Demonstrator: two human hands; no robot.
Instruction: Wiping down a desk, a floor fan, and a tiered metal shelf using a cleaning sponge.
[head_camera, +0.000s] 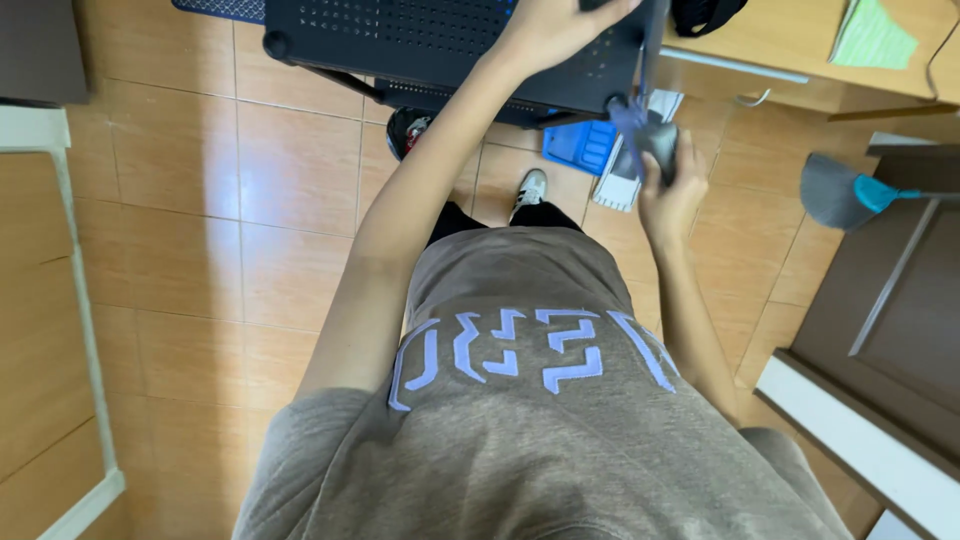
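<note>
While left hand (560, 25) steadies it, black perforated metal panel (420, 35) sits level.

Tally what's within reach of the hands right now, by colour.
Black: 2 - perforated panel under the left hand, bin on the floor
Grey: 1 - tool in the right hand
Blue: 1 - flat tray
Total: 4

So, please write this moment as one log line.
left hand: on black perforated panel | right hand: gripping dark tool at panel edge
</note>
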